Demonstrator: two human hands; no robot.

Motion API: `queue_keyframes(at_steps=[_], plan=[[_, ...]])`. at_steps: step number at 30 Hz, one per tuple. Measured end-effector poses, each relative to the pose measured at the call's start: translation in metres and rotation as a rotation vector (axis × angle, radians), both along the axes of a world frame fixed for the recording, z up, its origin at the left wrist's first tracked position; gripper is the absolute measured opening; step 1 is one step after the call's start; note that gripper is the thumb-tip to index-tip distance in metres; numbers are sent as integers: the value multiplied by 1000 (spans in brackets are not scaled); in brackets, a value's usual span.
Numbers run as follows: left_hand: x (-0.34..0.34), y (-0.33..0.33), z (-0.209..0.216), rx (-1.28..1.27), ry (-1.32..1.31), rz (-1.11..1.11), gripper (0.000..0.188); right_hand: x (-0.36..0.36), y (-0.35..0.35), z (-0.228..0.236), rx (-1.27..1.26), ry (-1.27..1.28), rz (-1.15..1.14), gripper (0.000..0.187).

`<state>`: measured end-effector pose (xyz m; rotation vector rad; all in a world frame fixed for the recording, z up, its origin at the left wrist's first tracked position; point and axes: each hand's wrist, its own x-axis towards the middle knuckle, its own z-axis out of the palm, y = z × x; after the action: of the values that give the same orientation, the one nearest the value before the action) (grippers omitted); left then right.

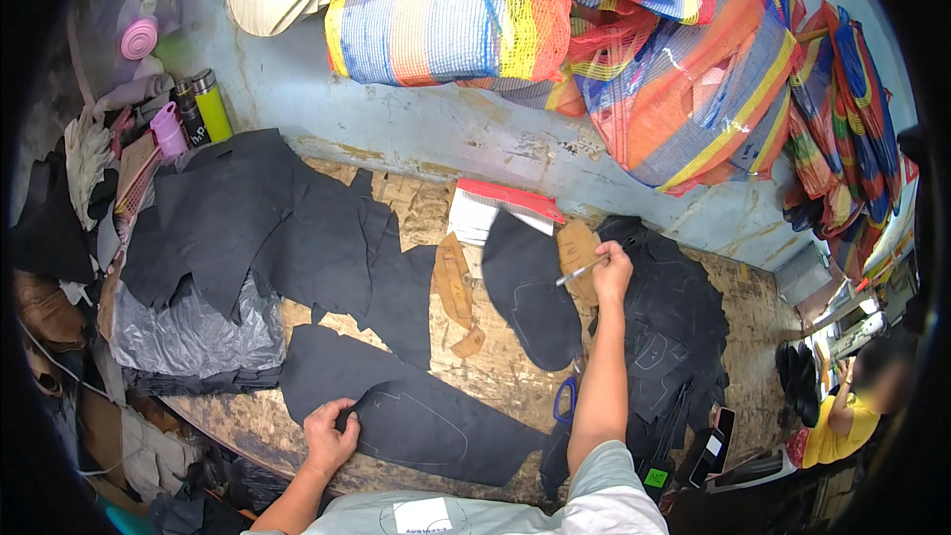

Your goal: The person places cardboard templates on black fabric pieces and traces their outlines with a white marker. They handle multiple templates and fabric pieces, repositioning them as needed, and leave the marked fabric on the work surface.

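Note:
A long black sheet (416, 416), leather-like, lies across the near part of the worktable with a pale outline drawn on it. My left hand (331, 433) is closed at its near left edge, thumb and fingers pinching a lifted fold. Farther right, my right hand (614, 272) grips a slim pale marking pen (582, 272), its tip pointing left. Below that hand is a brown cardboard template (577, 246). Another black piece (530, 287) with faint drawn lines lies just left of it. A long brown template (454, 279) rests in the table's middle, with a small brown piece (469, 342) below.
Black sheets (218, 218) cover the left side over a plastic-wrapped stack (193, 327). More marked black pieces (664, 327) heap at right. Blue-handled scissors (565, 399) lie by my right forearm. Colourful mesh bags (684, 69) hang over the wall. A person in yellow (837, 426) sits at far right.

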<state>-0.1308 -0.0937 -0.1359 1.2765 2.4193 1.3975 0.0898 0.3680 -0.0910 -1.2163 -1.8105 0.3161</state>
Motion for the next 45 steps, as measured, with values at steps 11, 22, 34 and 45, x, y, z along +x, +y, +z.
queue_keyframes(at_steps=[11,22,34,45], plan=[[0,0,-1,7,5,-7,17,28,-28,29,-135,395,120,26],[0,0,0,-18,-18,-4,16,-18,26,-18,209,342,-514,17],[0,1,3,-6,-18,-4,15,-66,-2,-48,-183,-344,102,38],[0,0,-1,0,-14,-3,15,-53,-102,-34,-297,-206,241,46]])
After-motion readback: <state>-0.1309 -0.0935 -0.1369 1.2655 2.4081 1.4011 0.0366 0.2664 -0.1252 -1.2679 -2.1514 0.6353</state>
